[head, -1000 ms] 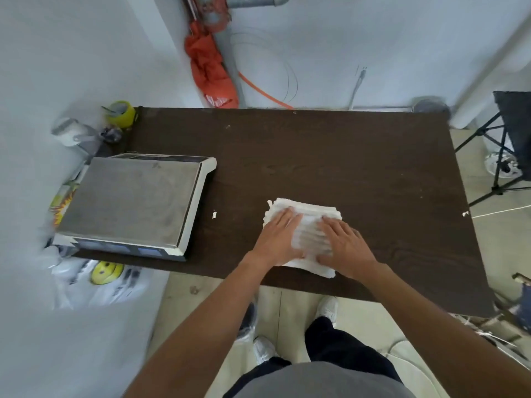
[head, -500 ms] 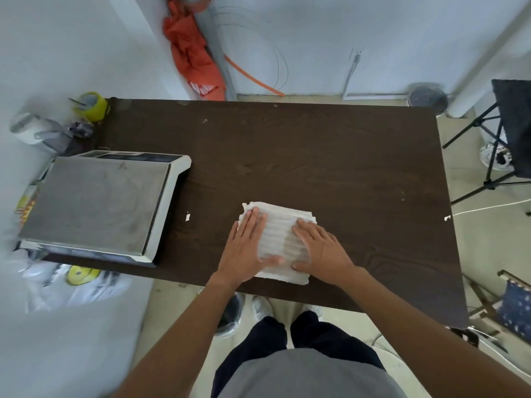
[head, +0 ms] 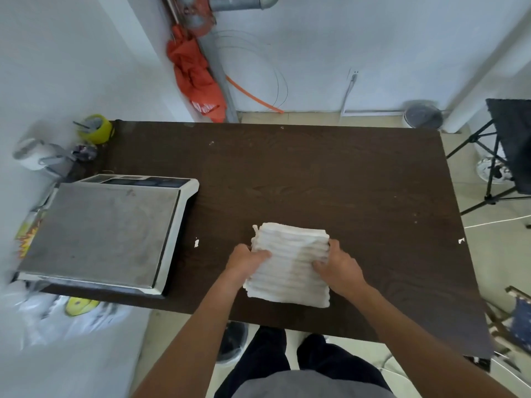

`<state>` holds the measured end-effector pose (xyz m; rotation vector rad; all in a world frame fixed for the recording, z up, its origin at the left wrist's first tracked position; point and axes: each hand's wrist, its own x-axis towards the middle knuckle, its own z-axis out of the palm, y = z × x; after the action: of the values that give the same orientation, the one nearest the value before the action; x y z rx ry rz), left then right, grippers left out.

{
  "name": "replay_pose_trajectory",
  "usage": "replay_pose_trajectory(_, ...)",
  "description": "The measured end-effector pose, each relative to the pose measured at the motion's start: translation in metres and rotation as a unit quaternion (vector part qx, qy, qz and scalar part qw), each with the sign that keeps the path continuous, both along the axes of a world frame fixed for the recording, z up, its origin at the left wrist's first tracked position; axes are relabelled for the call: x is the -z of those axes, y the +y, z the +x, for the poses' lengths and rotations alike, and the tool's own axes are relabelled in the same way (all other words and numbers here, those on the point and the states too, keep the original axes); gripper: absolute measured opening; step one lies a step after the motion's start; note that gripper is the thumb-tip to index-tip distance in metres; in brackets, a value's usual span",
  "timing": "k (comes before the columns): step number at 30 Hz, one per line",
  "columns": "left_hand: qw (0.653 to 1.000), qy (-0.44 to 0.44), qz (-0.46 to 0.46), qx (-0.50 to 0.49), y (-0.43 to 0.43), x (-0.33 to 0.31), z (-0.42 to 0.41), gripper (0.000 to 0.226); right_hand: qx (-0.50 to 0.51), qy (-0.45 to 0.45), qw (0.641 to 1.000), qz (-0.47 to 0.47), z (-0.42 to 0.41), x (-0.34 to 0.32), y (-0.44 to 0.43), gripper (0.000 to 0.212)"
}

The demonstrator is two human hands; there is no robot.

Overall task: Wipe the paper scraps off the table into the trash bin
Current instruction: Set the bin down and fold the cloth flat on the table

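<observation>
Both hands grip a folded white cloth (head: pixel 290 265) on the table (head: pixel 316 182). Left hand (head: pixel 244 261) pinches the cloth's left edge, thumb on top, fingers curled under. Right hand (head: pixel 339 268) clamps the right edge the same way.

One paper scrap (head: pixel 196 242) lies just left of the left hand, between that hand and the scale (head: pixel 100 231). A second scrap (head: pixel 461 240) lies well to the right of the right hand, at the table's right edge. A dark bin (head: pixel 234 340) appears to stand on the floor below the near edge, under the left forearm, mostly hidden.

Step in hand, as judged: readying the cloth; no scrap has been swept yet. Next move calls for pressing the cloth flat beyond a scrap, then dragging it toward the near edge above the bin. Keep the cloth clear of the scale.
</observation>
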<state>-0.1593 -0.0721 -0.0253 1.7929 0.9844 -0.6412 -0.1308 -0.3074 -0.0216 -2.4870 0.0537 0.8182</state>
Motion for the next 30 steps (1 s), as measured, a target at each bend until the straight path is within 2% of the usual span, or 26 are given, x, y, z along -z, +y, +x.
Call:
replay_pose_trajectory(3, 0.999, -0.028, -0.040, -0.015, 0.012, 0.000, 0.013, 0.073, 0.027, -0.016, 1.000, -0.006, 0.013, 0.000, 0.010, 0.060)
replay_pose_trajectory(8, 0.994, -0.095, -0.056, -0.011, 0.035, -0.010, 0.052, 0.065, 0.049, -0.032, 0.998, -0.002, 0.053, -0.003, 0.035, 0.058)
replay_pose_trajectory(12, 0.986, -0.144, -0.033, 0.076, 0.055, -0.019, 0.089, 0.080, 0.076, -0.059, 0.995, -0.008, 0.097, -0.003, 0.066, 0.056)
replay_pose_trajectory(17, 0.960, -0.232, 0.040, 0.153, 0.077, -0.012, 0.139, 0.077, 0.108, -0.095, 0.990, -0.002, 0.159, 0.002, 0.106, 0.056)
replay_pose_trajectory(23, 0.953, -0.215, 0.071, 0.199, 0.108, -0.008, 0.211, 0.072, 0.085, -0.119, 0.989, 0.024, 0.238, -0.001, 0.136, 0.048)
replay_pose_trajectory(30, 0.950, -0.194, 0.120, 0.211, 0.134, 0.004, 0.264, 0.069, 0.038, -0.099, 0.992, 0.064, 0.279, -0.001, 0.160, 0.069)
